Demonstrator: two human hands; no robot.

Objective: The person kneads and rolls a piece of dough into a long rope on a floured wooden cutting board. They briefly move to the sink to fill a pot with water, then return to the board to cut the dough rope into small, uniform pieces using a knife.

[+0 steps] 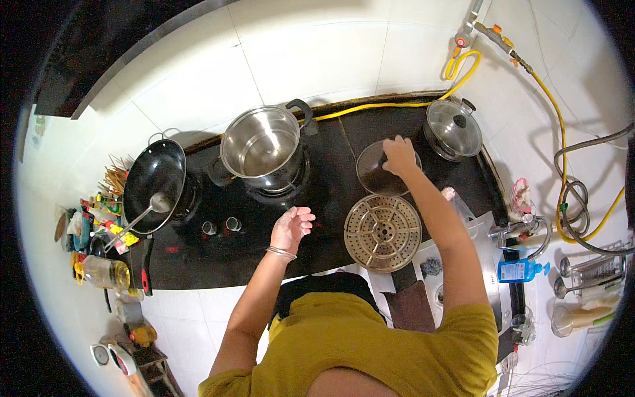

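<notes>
My right hand (400, 156) reaches over the counter, its fingers closed at the middle of a round, dark see-through pot lid (370, 173). The lid's knob is hidden under the hand. Just nearer than the lid lies a round metal steamer plate (382, 233) full of holes. My left hand (291, 229), a bangle at its wrist, hovers over the counter's front part, fingers loosely bent and holding nothing. Beyond it a tall steel pot (261, 142) with black handles stands uncovered on a burner of the stove.
A black wok (155, 178) with a ladle (159, 202) in it sits at the left. At the far right corner is a lidded pot (454, 129). A yellow gas hose (377, 106) runs along the wall. The sink (489, 264) and blue soap bottle (519, 270) are right.
</notes>
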